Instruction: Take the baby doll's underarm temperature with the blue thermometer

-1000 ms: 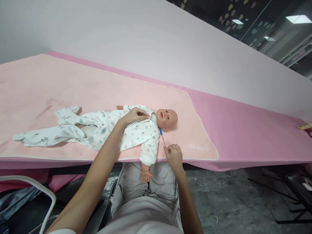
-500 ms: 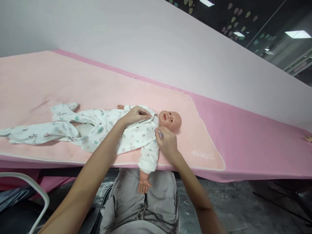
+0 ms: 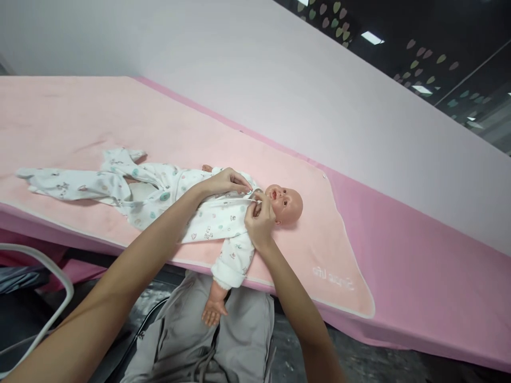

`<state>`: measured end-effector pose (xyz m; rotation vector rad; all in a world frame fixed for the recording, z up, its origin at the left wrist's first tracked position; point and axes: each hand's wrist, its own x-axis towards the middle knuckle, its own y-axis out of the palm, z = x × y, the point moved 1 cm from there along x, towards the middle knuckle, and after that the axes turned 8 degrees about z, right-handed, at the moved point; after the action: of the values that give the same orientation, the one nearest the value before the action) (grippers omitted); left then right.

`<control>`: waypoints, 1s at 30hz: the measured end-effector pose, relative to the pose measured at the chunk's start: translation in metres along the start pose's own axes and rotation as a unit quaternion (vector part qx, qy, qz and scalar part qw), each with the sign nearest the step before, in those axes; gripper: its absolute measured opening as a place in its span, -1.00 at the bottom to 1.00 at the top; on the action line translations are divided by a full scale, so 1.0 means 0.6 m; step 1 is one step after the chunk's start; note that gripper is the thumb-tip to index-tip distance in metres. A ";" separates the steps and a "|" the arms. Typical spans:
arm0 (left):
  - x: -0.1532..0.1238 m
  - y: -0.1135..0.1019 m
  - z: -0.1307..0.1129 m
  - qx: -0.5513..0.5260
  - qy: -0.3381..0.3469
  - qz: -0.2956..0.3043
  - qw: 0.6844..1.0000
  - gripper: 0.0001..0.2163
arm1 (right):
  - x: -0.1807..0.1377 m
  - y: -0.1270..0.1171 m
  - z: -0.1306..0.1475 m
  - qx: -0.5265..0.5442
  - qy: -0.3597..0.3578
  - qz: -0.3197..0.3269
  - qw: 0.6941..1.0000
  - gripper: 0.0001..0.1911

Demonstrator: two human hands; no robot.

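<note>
A baby doll [image 3: 290, 206] lies on its back, its bald head to the right and one arm hanging over the near edge. It wears a white patterned baby outfit [image 3: 217, 219] whose legs stretch out flat to the left. At the neckline, my left hand [image 3: 228, 182] pinches the edge of the outfit's front. My right hand [image 3: 260, 219], just beside it near the doll's chin, has thumb and fingers closed on the opposite edge of the cloth. Fingers cover the exact spot where the two edges meet.
Under the doll is a peach mat [image 3: 303, 250] with a pale border, on a pink-covered table [image 3: 419, 266]. Behind rises a white wall [image 3: 259, 69], with a dark window [image 3: 399, 26] above. A white curved rail [image 3: 59, 276] stands at the lower left.
My right hand has moved left and now grips the cloth at the neckline, close to my left hand. The doll's hanging arm has swung leftward, and the view has tilted.
</note>
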<state>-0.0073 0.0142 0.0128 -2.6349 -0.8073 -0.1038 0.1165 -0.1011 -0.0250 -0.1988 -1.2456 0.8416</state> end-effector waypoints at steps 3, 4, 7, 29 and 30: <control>-0.004 0.003 -0.009 0.009 -0.009 0.029 1.000 -0.75 | 0.000 0.009 -0.006 0.040 0.017 -0.024 0.999 -0.80; -0.005 0.003 -0.011 0.014 -0.009 0.035 0.999 -0.75 | 0.000 0.011 -0.007 0.049 0.014 -0.024 0.998 -0.80; -0.005 0.003 -0.010 0.037 -0.001 0.042 0.998 -0.74 | 0.000 0.012 -0.012 0.064 0.006 -0.032 0.997 -0.81; -0.028 0.028 0.000 0.100 0.008 -0.018 0.995 -0.69 | 0.005 0.018 -0.017 0.057 -0.020 0.010 0.998 -0.74; -0.027 0.026 0.003 0.093 0.012 -0.016 0.995 -0.70 | 0.005 0.018 -0.017 0.057 -0.023 0.010 0.998 -0.74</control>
<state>-0.0124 -0.0054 0.0033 -2.4411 -0.8107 -0.0663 0.1210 -0.0884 -0.0326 -0.1003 -1.2364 0.9353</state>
